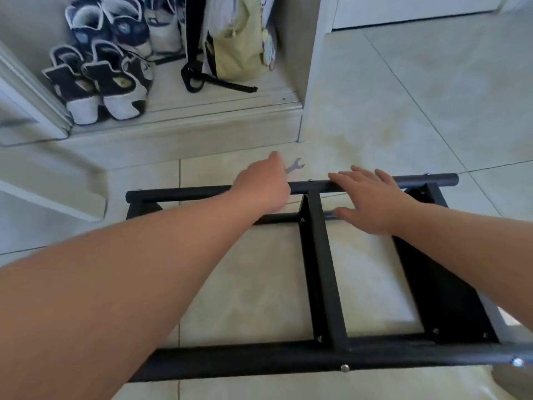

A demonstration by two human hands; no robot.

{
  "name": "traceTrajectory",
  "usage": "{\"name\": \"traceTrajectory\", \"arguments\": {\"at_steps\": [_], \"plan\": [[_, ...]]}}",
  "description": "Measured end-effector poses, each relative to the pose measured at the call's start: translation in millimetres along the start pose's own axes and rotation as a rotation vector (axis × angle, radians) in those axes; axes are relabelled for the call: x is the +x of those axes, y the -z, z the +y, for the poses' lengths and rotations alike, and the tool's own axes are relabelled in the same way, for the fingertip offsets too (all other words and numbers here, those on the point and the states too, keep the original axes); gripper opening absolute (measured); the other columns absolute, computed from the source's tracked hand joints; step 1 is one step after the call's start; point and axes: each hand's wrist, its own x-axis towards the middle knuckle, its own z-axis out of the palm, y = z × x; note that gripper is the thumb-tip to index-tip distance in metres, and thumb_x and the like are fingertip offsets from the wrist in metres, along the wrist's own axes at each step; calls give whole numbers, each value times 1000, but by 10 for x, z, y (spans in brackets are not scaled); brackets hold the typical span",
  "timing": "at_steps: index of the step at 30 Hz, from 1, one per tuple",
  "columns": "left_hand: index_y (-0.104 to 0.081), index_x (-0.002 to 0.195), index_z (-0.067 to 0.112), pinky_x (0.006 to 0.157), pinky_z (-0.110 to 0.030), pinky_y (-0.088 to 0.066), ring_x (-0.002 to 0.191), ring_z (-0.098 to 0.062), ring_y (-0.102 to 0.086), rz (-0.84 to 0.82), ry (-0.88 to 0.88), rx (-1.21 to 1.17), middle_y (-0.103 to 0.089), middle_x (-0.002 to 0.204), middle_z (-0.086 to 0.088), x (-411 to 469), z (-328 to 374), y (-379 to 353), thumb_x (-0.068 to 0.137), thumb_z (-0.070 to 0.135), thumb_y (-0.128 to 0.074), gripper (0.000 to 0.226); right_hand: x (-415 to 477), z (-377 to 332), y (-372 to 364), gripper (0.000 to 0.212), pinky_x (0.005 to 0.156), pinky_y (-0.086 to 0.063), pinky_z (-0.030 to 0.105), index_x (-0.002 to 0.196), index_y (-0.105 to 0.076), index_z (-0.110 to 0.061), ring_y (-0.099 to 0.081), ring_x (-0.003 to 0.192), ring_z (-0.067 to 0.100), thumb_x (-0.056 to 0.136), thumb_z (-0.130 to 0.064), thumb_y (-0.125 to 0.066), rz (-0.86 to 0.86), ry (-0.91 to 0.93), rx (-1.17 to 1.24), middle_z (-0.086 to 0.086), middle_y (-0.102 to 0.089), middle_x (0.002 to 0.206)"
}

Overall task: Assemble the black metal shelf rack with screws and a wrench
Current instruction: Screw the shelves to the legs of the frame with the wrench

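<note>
Bracing the rack (323, 284) flat on the floor (403, 96) with the right grip (372, 197), palm down, fingers straight across the far tube (187, 192), nothing held; likely meant to stop the frame sliding during the stretch past it. Stretched over that same tube with the left grip (262, 187), knuckles up, fingertips at the handle end of the wrench (295, 165), lying on the tiles just beyond the rack's far side. Cannot tell whether curled round the handle or only touching it, seen from behind. Probably left there to sit within reach of the joint halfway along the far tube. Fitted with screws (344, 368) on the rack's near tube and at the cross-bar ends, so seemingly well along, with tightening perhaps remaining. Calls for a careful pinch on a thin tool lying flush with the tiles. Shoes (101, 90) and bag (239, 47) well beyond the rack, up on a step (202, 111).
</note>
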Motion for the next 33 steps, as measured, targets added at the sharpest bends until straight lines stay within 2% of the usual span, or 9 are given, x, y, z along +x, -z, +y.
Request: {"name": "traceTrajectory", "arguments": {"at_steps": [2,5,7,9,13,18,25,28,33], "plan": [[-45,110,7,53,-32,-28,68,-19,-44,-109,66,14,-50,86,-5,212,29,27,98,9,-42,12,134,48,-18,62,122,-13,48,156,-24,-29,-29,147,24,101,-42,-50,-20,-36,-32,-1,-35,158],[-54,113,0,51,-29,-28,62,-17,-41,-219,102,84,-53,81,-7,380,42,-21,96,7,-44,21,227,85,-75,37,108,-34,43,137,-43,-25,-51,121,27,103,-38,-46,56,-80,-109,1,-56,129],[-51,115,3,55,-30,-31,67,-19,-45,-249,112,31,-65,96,-11,420,14,-79,95,6,-42,23,234,89,-93,25,98,-40,41,124,-49,-23,-55,107,26,105,-38,-44,113,-108,-151,0,-60,114],[-46,115,6,60,-33,-33,72,-22,-47,-225,120,-32,-68,108,-11,398,-41,-108,96,9,-38,21,205,71,-81,22,93,-42,39,119,-51,-22,-55,101,24,106,-38,-44,153,-101,-172,-2,-60,109],[-44,108,15,69,-37,-41,77,-25,-52,-115,99,-85,-68,102,-5,190,-71,19,98,16,-36,13,31,15,123,23,90,-43,37,120,-53,-24,-55,101,23,105,-40,-44,227,-64,-172,-4,-59,108],[-43,105,17,56,-32,-32,66,-18,-46,-50,27,-74,-55,81,-1,-368,110,534,103,20,-36,8,-476,-187,610,25,87,-40,35,121,-56,-24,-53,104,23,104,-40,-49,273,-49,-128,-3,-57,110],[-43,109,7,56,-32,-32,66,-18,-43,-189,-9,100,-53,84,-8,-1405,383,918,103,13,-40,10,-1620,-627,763,29,91,-44,40,126,-56,-22,-52,112,26,103,-39,-50,304,6,-147,1,-55,121],[-45,112,1,56,-31,-31,63,-18,-41,-270,28,153,-51,82,-9,-1828,443,852,101,9,-40,14,-2122,-777,566,29,89,-44,41,126,-54,-22,-51,109,26,103,-38,-48,288,17,-169,1,-54,121],[-41,105,6,49,-28,-26,61,-15,-40,-299,127,113,-45,74,-5,-2570,493,464,96,1,-42,10,-2869,-983,157,29,82,-42,39,128,-53,-23,-49,109,26,106,-39,-43,187,-29,-179,0,-51,122]]}}
